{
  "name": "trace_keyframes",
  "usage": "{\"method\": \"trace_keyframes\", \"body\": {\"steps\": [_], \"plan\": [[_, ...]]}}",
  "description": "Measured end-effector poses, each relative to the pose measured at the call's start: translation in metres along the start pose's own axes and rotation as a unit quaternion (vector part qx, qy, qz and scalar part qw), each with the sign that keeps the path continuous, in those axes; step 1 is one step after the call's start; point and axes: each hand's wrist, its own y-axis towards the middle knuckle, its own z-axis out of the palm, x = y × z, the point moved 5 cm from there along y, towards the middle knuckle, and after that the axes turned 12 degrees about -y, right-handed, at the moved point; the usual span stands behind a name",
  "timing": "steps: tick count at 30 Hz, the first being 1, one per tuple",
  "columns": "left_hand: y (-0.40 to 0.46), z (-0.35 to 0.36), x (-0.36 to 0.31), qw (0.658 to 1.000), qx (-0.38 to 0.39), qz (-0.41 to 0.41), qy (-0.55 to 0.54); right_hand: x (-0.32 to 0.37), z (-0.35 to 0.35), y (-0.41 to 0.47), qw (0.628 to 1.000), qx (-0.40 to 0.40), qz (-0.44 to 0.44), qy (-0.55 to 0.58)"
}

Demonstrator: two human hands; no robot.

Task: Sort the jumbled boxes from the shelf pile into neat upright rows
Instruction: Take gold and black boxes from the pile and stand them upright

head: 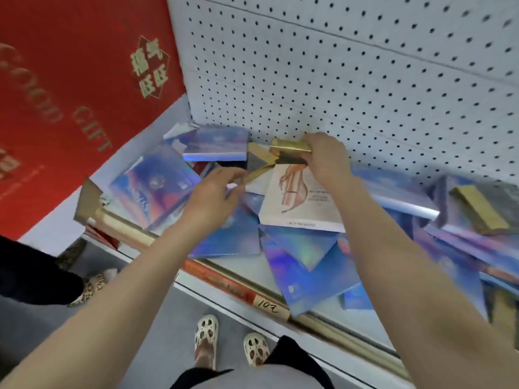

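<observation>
Several flat holographic blue boxes lie jumbled on the white shelf. A white box printed with legs rests on top of the pile. My right hand grips a small gold box near the pegboard back, above the white box. My left hand hovers over the blue boxes left of the white box, fingers relaxed and extended toward a gold-edged box. Another gold box lies on the pile at the right.
A white pegboard forms the shelf back. A large red gift box stands at the left end. The shelf's front rail carries a price tag marked 102. Another person's leopard-print shoes stand on the floor at left.
</observation>
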Motion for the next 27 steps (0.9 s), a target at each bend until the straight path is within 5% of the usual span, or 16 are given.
{"method": "trace_keyframes", "body": {"steps": [4,10,15,18,23,27], "plan": [[0.027,0.006,-0.003,0.994,0.026,-0.018,-0.104,-0.002,-0.019,-0.055,0.986,-0.073,0.017,0.147],[0.037,0.046,-0.009,0.981,0.145,-0.055,-0.119,-0.015,-0.002,-0.113,0.959,-0.043,0.134,0.246],[0.042,0.055,-0.009,0.98,0.145,-0.058,-0.12,-0.005,-0.014,-0.116,0.922,-0.057,0.126,0.362],[0.042,0.052,-0.013,0.989,0.114,-0.007,-0.094,-0.005,-0.023,-0.113,0.899,-0.071,0.13,0.413],[0.047,0.028,-0.027,0.973,0.075,0.207,0.073,0.015,-0.051,-0.09,0.86,0.004,0.043,0.509],[0.054,0.008,-0.025,0.986,0.075,0.149,0.015,0.028,-0.054,-0.05,0.865,0.039,0.024,0.5]]}}
